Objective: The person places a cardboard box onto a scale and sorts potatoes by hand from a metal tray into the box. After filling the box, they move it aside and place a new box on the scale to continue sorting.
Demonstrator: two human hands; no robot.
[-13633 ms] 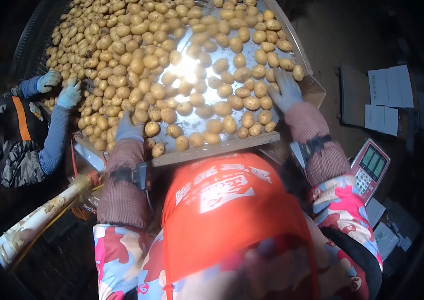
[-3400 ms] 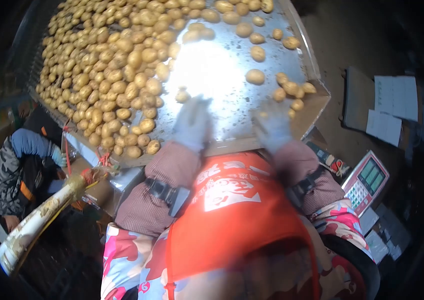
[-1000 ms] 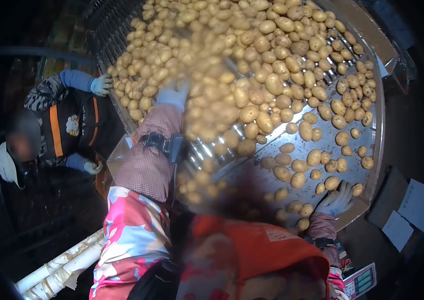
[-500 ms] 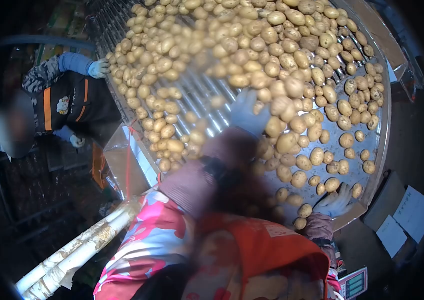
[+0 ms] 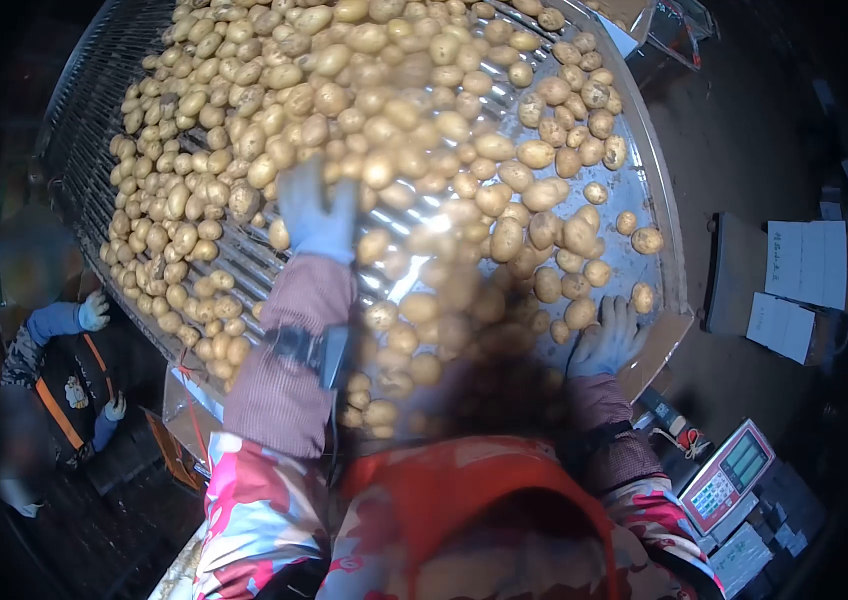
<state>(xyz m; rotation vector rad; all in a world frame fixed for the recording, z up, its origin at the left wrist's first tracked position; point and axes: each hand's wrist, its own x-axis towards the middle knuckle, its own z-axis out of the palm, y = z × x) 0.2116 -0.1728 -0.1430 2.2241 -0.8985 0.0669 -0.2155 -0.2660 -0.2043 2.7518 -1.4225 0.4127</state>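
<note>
While the left hand (image 5: 319, 220) is set among potatoes (image 5: 506, 240) over the ribbed grate (image 5: 254, 268), its fingers are held apart. Slightly parted fingers are shown by the right hand (image 5: 608, 342) beside the tray's (image 5: 668, 240) near corner; potatoes are spread between the hands and heaped beyond.

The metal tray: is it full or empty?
Partly full: potatoes cover much of the tray, but bare slats and smooth metal show between them.
</note>
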